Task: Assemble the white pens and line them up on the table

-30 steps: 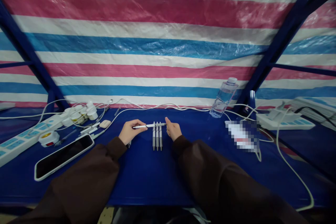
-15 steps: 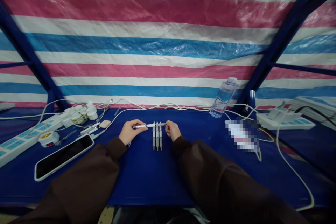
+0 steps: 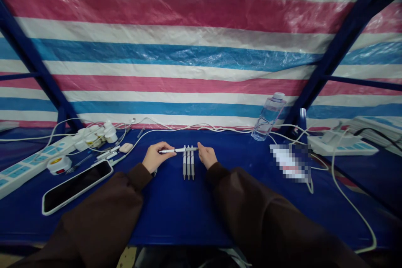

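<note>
My left hand (image 3: 154, 157) pinches a white-and-grey pen (image 3: 180, 150) near its dark left end. The pen lies level, pointing left to right. At its right end is my right hand (image 3: 207, 155), thumb and fingers closed at the grey tip; the exact finger contact is too small to make out. Below the held pen, three similar pens (image 3: 188, 165) lie side by side on the blue table (image 3: 185, 213), tips toward me. The held pen crosses over their upper ends. Something small and partly hidden shows beneath my left wrist.
On the left are a phone (image 3: 78, 186), a white power strip (image 3: 34, 163) with plugs, and a small earphone case (image 3: 126, 148). A clear bottle (image 3: 268, 117) stands back right, near a blurred packet (image 3: 290, 163). Another power strip (image 3: 342, 145) and cables lie far right.
My right hand has shifted its grip at the pen's tip, with the thumb now raised and the fingers turned. My left hand and the three lying pens stay nearly as they were.
</note>
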